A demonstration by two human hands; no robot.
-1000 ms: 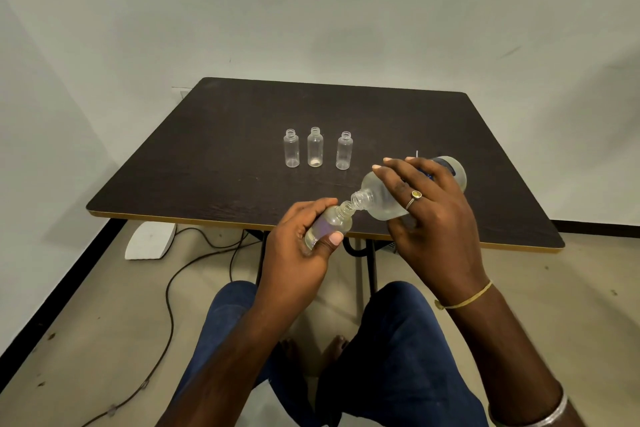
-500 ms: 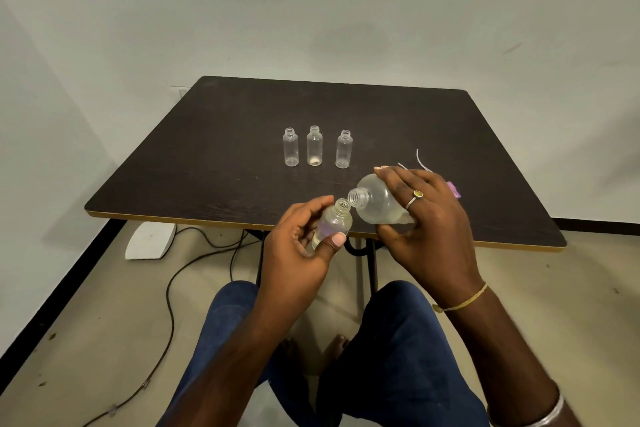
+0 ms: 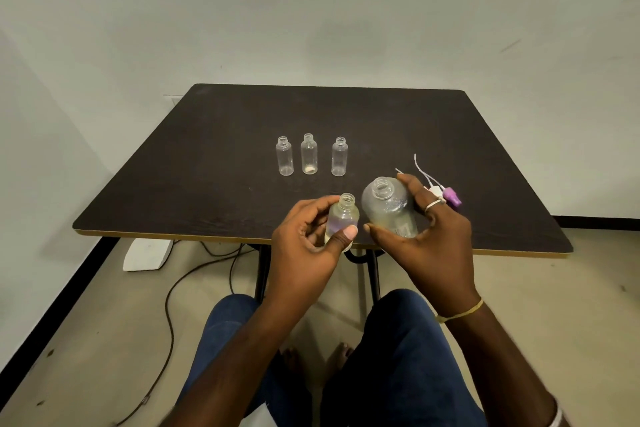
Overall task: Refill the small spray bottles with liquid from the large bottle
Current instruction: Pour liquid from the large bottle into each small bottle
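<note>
Left grip (image 3: 304,239) pinching small bottle (image 3: 343,218) upright, so liquid not spilling. Right grip (image 3: 438,236) curling around large bottle (image 3: 389,210), mouth up, just beside, above bench (image 3: 173,204) edge. Three bottles (image 3: 309,158) standing uncapped in row behind, likely waiting for fill. Spray heads (image 3: 446,196) lying aside at right.

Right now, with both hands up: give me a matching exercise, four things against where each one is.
Things
1. large bottle
2. nearest small bottle
3. purple cap
4. white block

Places
A. on the floor
B. in the left hand
C. lying on the table
D. in the right hand

Pairs: 1-D, 2-B, 3-C, 4-A
</note>
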